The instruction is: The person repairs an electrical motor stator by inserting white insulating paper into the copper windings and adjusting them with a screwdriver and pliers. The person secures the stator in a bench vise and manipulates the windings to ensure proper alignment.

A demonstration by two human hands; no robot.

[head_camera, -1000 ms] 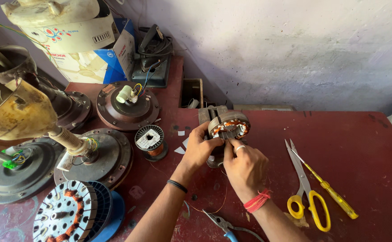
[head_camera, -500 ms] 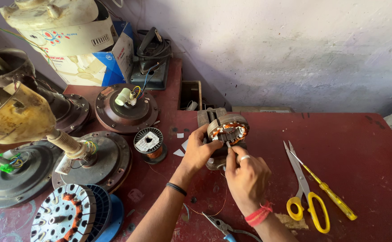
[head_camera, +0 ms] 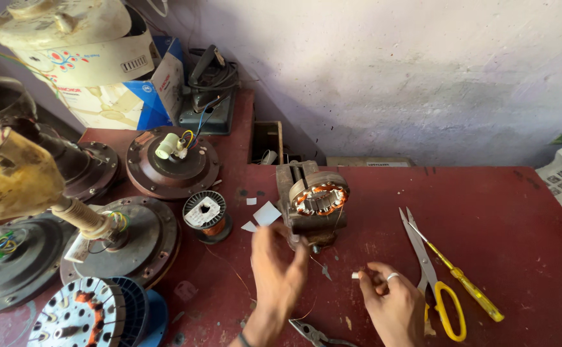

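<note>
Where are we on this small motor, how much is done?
Copper coils already sit in the stator slots. In hand: the right hand pinches a small white piece; the left hand hovers open by the stator's base. Seemingly left: a thin wire lies loose nearby, and paper slips lie unused beside it.

A worn red workbench (head_camera: 499, 212) against a pale wall. On it lie a small motor stator with copper windings (head_camera: 313, 202), yellow-handled scissors (head_camera: 432, 283), a yellow screwdriver (head_camera: 464, 283), a spool of copper wire (head_camera: 205, 215), white paper scraps (head_camera: 265, 214), what may be pliers (head_camera: 313, 334), and several round fan motor housings (head_camera: 172, 164).
</note>
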